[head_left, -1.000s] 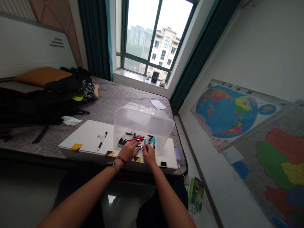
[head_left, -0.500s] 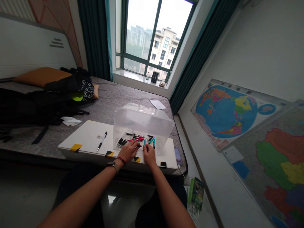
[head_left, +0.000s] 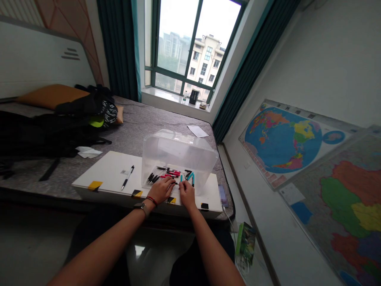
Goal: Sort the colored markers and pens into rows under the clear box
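My left hand [head_left: 162,189] and my right hand [head_left: 186,193] meet at the front of a clear plastic bin [head_left: 178,153] lying on a white board [head_left: 110,174]. Between their pinched fingertips is a thin dark pen [head_left: 176,183], held at both ends. Just beyond my fingers lie several loose pens inside the bin: black ones [head_left: 153,178], red ones [head_left: 172,173] and teal ones [head_left: 192,177]. A watch and a red band sit on my left wrist.
A single black pen [head_left: 128,177] lies on the board to the left. The board rests on a grey bed [head_left: 133,127] with black bags [head_left: 53,127], an orange pillow [head_left: 50,94] and papers. A green carton [head_left: 245,240] stands on the floor; maps hang on the right wall.
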### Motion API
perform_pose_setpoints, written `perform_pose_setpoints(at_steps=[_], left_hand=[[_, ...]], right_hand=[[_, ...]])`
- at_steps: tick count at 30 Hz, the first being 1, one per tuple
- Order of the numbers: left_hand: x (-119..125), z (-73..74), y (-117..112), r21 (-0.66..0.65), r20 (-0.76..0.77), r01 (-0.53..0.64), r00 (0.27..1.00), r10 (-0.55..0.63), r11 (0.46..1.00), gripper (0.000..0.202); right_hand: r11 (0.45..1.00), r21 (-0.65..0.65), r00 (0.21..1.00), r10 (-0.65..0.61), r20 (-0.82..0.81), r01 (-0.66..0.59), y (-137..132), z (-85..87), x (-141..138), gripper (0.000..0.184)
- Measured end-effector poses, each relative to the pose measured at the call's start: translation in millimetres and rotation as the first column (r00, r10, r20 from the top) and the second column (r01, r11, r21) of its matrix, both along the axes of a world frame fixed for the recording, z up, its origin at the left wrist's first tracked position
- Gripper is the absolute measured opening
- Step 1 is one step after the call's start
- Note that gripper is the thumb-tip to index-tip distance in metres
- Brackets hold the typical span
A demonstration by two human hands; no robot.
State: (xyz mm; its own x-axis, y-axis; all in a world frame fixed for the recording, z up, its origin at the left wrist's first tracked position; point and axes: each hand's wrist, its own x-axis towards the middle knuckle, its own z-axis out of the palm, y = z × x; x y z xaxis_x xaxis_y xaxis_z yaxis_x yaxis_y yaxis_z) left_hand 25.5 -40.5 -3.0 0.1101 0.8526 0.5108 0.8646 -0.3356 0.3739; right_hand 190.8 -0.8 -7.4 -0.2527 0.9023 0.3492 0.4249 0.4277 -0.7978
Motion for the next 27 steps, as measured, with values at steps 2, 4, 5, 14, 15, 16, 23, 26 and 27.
perform_pose_setpoints(at_steps=[2, 4, 5, 14, 15, 16, 23, 26, 27], left_hand=[[-0.2, 0.2, -0.2, -0.002, -0.009, -0.008, 1.000, 0.008, 1.000, 0.025], [-0.2, 1.1, -0.7, -0.005, -0.017, -0.012, 1.000, 0.012, 1.000, 0.024], [-0.2, 1.6, -0.9, -0.006, -0.020, -0.011, 1.000, 0.011, 1.000, 0.023], [-1.7, -2.9, 0.6, -0.001, -0.012, -0.008, 1.000, 0.008, 1.000, 0.019], [-1.8, -3.4, 0.8, -0.002, -0.012, -0.011, 1.000, 0.011, 1.000, 0.019], [-2.0, -3.6, 0.8, -0.004, -0.010, -0.012, 1.000, 0.012, 1.000, 0.019], [-2.6, -1.7, 0.1, -0.014, 0.012, 0.013, 1.000, -0.013, 1.000, 0.020], [-3.1, -3.3, 0.9, -0.006, 0.020, 0.028, 0.999, -0.028, 1.000, 0.021], [-3.3, -4.3, 1.3, -0.003, 0.024, 0.030, 0.999, -0.030, 1.000, 0.022]], right_hand=[[1.000, 0.000, 1.000, -0.002, -0.001, 0.002, 0.2, -0.6, 0.0, 0.029], [1.000, -0.001, 1.000, -0.005, -0.001, 0.005, 0.2, -0.9, 0.0, 0.029], [1.000, -0.001, 1.000, -0.005, 0.000, 0.005, 0.1, -0.9, 0.0, 0.029], [1.000, 0.000, 1.000, 0.003, 0.006, -0.003, -1.4, 2.9, 0.1, 0.030], [1.000, -0.004, 1.000, 0.005, 0.006, -0.005, -1.4, 3.1, 0.2, 0.030], [1.000, -0.009, 1.000, 0.006, 0.004, -0.006, -1.4, 3.2, 0.2, 0.030], [0.998, -0.056, 0.998, 0.037, -0.060, -0.040, -0.5, 2.6, -0.6, 0.029], [0.997, -0.060, 0.998, 0.046, -0.037, -0.048, -0.4, 3.1, -0.4, 0.029], [0.997, -0.060, 0.999, 0.043, -0.031, -0.045, -0.5, 3.3, -0.3, 0.029]])
